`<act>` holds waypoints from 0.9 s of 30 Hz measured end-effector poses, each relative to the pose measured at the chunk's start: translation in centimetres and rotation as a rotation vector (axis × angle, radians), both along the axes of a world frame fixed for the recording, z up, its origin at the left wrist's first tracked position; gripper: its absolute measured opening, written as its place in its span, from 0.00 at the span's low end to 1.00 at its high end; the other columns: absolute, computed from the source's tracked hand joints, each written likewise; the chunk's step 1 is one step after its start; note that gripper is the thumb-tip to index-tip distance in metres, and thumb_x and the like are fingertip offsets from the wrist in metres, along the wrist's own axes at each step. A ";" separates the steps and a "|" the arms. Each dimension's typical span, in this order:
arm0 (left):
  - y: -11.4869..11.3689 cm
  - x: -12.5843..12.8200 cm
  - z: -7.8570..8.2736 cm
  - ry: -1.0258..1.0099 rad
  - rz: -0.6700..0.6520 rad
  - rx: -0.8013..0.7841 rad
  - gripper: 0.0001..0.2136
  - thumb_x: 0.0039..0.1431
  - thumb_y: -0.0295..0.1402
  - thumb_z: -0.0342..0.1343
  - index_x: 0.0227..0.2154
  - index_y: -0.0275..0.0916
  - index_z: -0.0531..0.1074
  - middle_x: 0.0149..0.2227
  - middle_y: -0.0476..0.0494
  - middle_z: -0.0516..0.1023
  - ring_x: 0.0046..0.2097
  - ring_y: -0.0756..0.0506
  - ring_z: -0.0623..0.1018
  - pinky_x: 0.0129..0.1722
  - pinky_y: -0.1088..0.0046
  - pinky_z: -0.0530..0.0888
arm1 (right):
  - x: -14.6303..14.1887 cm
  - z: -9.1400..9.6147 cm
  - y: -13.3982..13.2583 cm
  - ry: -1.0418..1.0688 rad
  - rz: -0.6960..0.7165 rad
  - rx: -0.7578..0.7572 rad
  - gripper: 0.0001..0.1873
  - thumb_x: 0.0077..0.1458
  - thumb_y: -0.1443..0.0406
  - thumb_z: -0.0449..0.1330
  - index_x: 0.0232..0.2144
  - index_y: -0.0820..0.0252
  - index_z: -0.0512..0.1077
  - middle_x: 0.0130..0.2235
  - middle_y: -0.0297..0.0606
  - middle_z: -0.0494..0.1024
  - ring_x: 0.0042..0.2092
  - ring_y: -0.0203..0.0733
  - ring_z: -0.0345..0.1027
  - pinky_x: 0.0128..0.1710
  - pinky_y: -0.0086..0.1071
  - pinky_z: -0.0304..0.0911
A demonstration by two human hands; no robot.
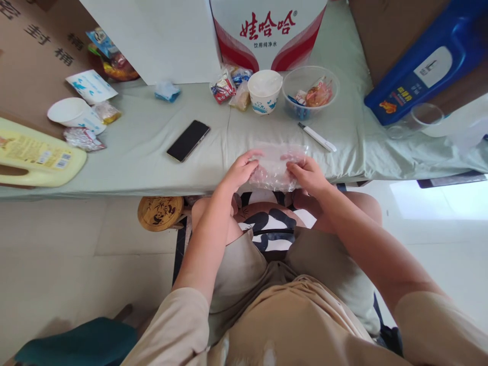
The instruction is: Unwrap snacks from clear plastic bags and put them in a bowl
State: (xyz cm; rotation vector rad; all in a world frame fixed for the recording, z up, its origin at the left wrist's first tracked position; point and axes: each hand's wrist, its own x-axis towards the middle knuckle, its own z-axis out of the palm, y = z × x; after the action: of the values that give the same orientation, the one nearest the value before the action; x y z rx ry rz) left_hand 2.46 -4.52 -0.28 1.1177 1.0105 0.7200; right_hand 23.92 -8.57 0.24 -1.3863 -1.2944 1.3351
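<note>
Yellow jug (38, 157) lay at far left of table (145, 152), phone (188, 140) face-up mid-left. Left hand (240, 170) was closed on the bag (275, 165), fingers pinching its left edge. Bag sat at the near table edge, centre, between both hands: clear, crinkled, glossy, pinkish contents only dimly visible. Right hand (307, 175) was closed on its right edge, thumb on top. Pen (317, 137) lay just beyond, bowl (310, 91) farther back, blue jug (427, 66) far right.
</note>
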 end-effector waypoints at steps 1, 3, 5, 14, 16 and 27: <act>0.1 -0.1 0.0 0.015 0.009 0.008 0.11 0.59 0.32 0.55 0.45 0.43 0.73 0.22 0.54 0.74 0.21 0.51 0.74 0.23 0.76 0.70 | 0.1 -0.1 0.1 0.024 -0.032 0.008 0.22 0.48 0.49 0.63 0.41 0.54 0.72 0.20 0.26 0.69 0.23 0.36 0.63 0.25 0.31 0.60; 0.2 -0.2 0.1 -0.018 0.037 0.001 0.09 0.59 0.33 0.55 0.43 0.44 0.73 0.20 0.56 0.70 0.19 0.52 0.71 0.21 0.76 0.68 | 0.3 -0.4 0.5 0.105 -0.088 0.024 0.22 0.46 0.48 0.62 0.40 0.52 0.70 0.21 0.27 0.68 0.23 0.36 0.62 0.24 0.31 0.58; 0.4 -0.3 0.3 -0.101 0.071 -0.013 0.06 0.57 0.34 0.56 0.38 0.43 0.72 0.21 0.55 0.69 0.20 0.53 0.71 0.22 0.76 0.69 | 0.6 -0.6 0.9 0.188 -0.102 0.032 0.19 0.43 0.48 0.62 0.34 0.51 0.69 0.21 0.28 0.67 0.23 0.37 0.61 0.24 0.32 0.57; 1.1 -0.1 0.0 0.000 0.135 0.168 0.09 0.51 0.37 0.63 0.29 0.41 0.69 0.26 0.52 0.69 0.28 0.53 0.71 0.30 0.76 0.72 | 2.0 -0.4 2.9 0.175 0.102 -0.056 0.28 0.47 0.38 0.59 0.35 0.53 0.71 0.34 0.37 0.73 0.31 0.43 0.68 0.31 0.38 0.66; 1.5 0.0 -0.4 0.078 0.191 0.262 0.10 0.49 0.33 0.64 0.32 0.41 0.69 0.29 0.52 0.69 0.29 0.53 0.71 0.31 0.77 0.71 | 2.0 -0.8 3.3 0.112 0.111 -0.033 0.31 0.44 0.48 0.67 0.50 0.50 0.68 0.35 0.34 0.73 0.31 0.40 0.67 0.31 0.36 0.65; 2.1 3.6 -1.9 0.262 0.295 0.419 0.14 0.55 0.40 0.65 0.41 0.42 0.70 0.36 0.48 0.74 0.39 0.49 0.76 0.40 0.73 0.74 | 2.1 -0.6 3.6 -0.166 -0.085 0.215 0.07 0.54 0.60 0.59 0.33 0.56 0.67 0.31 0.35 0.74 0.34 0.40 0.67 0.37 0.36 0.61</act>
State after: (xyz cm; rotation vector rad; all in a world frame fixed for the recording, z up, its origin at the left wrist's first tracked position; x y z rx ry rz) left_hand 6.03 -2.38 -2.19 1.4690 1.3004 1.0767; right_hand 25.98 -4.94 -0.33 -1.4060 -1.4265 1.0092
